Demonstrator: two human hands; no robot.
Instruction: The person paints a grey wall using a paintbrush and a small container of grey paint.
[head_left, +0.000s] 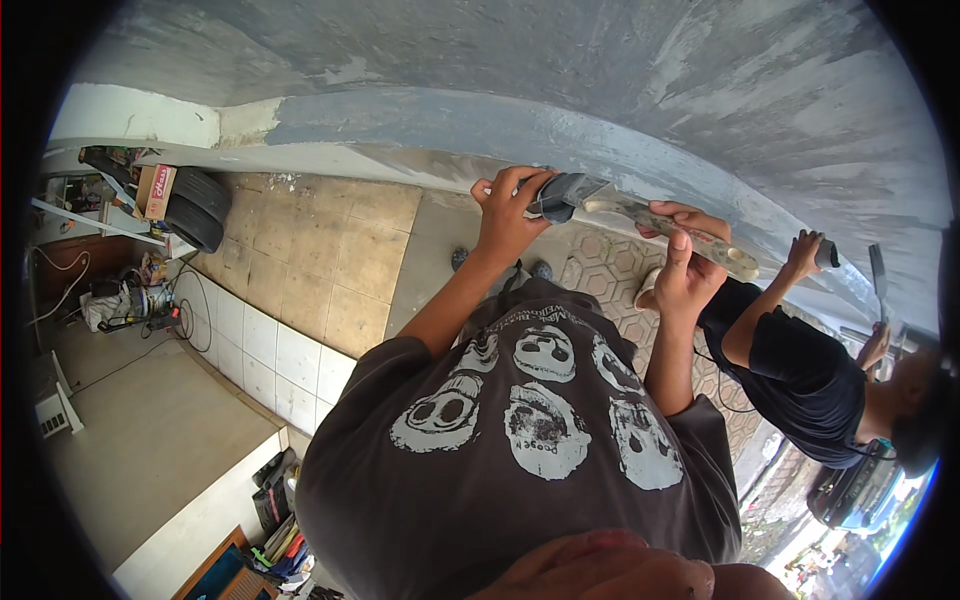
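My left hand (pixel 512 212) grips a small dark grey holder (pixel 560 197), its exact kind partly hidden by my fingers. In my right hand (pixel 692 268) is a putty knife with a long, worn, stained handle (pixel 735 261). The knife's blade end lies against the grey holder, so the two tools meet between my hands. Just beyond them runs a grey-coated ledge (pixel 420 122) under a large wall patchily smeared with grey filler (pixel 640 60). Both hands are apart from that wall.
To my right, a co-worker in dark clothes (pixel 800 365) holds a scraper (pixel 879 270) and a dark block (pixel 827 253). Black tyres (pixel 195 210) and a cardboard box (pixel 155 192) stand at far left. A cable (pixel 188 310) trails near the white tiles (pixel 262 345).
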